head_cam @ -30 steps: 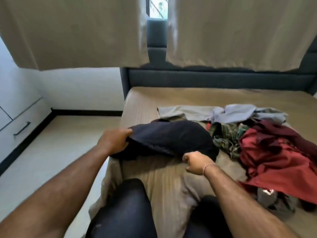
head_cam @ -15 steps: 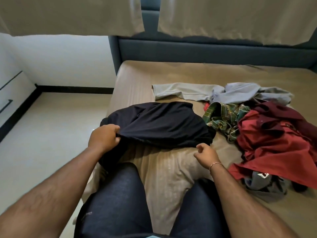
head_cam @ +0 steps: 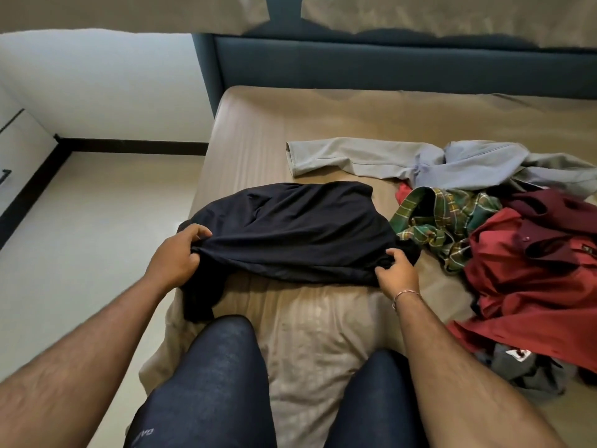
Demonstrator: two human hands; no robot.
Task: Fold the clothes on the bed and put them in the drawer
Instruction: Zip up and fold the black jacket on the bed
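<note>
A dark navy soft-fabric garment (head_cam: 290, 231) lies spread across the near left part of the bed's tan striped sheet (head_cam: 258, 130), one end drooping over the bed's edge by the person's knee. The left hand (head_cam: 176, 257) grips its left edge, fingers curled around bunched cloth. The right hand (head_cam: 399, 270) pinches the garment's right corner between thumb and fingers. To the right sits a heap: a pale grey long-sleeved top (head_cam: 371, 156), a green plaid shirt (head_cam: 442, 221) and a red button-up shirt (head_cam: 533, 279), all just beside one another. A dark teal padded headboard (head_cam: 387, 66) stands behind.
</note>
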